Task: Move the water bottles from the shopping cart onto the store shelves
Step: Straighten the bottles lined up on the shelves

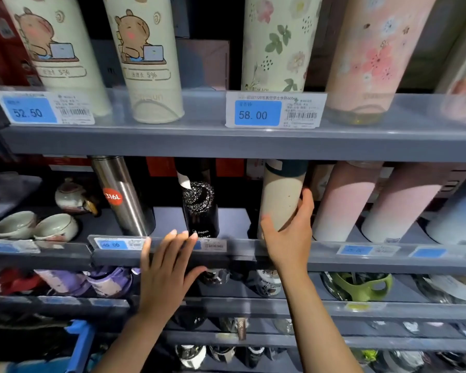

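A cream bottle with a dark green lid [279,195] stands on the middle shelf [253,255], and my right hand [291,232] is wrapped around its lower half. My left hand [167,267] is flat and open in front of the shelf's front rail, its fingertips just below a black Pepsi bottle [199,208]. A steel bottle with an orange 316L sticker [124,196] stands left of the black one. The shopping cart is out of view.
Pink bottles [345,200] stand close to the right of the cream one. Teacups [35,226] and a teapot sit at the left. The upper shelf [226,141] holds cartoon and floral bottles behind price tags. Lower shelves carry more bottles; a blue frame [81,343] is at the bottom left.
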`<state>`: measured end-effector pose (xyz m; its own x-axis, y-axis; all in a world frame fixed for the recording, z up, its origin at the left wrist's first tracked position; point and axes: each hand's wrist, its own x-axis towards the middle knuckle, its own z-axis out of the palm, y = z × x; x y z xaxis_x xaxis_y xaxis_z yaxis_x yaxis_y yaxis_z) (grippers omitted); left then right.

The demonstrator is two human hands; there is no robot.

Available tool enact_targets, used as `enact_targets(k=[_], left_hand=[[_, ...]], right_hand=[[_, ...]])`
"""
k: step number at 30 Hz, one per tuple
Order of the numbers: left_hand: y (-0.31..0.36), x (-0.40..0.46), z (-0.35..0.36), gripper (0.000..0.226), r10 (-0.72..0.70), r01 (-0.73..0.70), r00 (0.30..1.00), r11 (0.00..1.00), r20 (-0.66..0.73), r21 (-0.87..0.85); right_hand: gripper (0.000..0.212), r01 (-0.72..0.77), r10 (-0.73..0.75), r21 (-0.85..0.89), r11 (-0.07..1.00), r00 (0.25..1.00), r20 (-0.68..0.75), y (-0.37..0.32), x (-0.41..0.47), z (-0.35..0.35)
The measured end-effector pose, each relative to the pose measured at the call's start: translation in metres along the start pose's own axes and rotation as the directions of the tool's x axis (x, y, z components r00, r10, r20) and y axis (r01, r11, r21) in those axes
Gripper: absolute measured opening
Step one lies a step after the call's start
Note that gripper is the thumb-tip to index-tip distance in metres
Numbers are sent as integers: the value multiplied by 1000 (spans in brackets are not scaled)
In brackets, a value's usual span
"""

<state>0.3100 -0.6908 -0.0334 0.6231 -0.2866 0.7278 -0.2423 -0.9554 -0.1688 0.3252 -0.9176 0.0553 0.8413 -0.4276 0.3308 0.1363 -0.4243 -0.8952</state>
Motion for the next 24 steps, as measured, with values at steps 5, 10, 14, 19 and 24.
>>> enact_targets(k=[5, 10, 14, 19, 24], left_hand=[[2, -3, 9, 65, -7, 7, 999, 1000, -47, 0], [2, -3, 10, 65, -11, 11, 999, 1000, -50, -8], [5, -3, 10, 63, -30, 29, 998, 999, -60, -19], [10, -2, 5, 63, -82, 80, 996, 996, -30, -38], [17, -2, 1, 60, -116, 114, 993, 992, -26, -52]], right_hand=[[91, -6, 7, -106, 994, 1000, 7, 3, 5, 0], [97, 59, -45, -200, 978, 996, 72, 0, 1, 1], [96, 27, -6, -91, 995, 975, 221, 6, 8, -15], [81, 18, 3, -119, 993, 985, 171, 6, 8, -13], [93, 20, 4, -279, 960, 997, 83, 0, 4, -7]])
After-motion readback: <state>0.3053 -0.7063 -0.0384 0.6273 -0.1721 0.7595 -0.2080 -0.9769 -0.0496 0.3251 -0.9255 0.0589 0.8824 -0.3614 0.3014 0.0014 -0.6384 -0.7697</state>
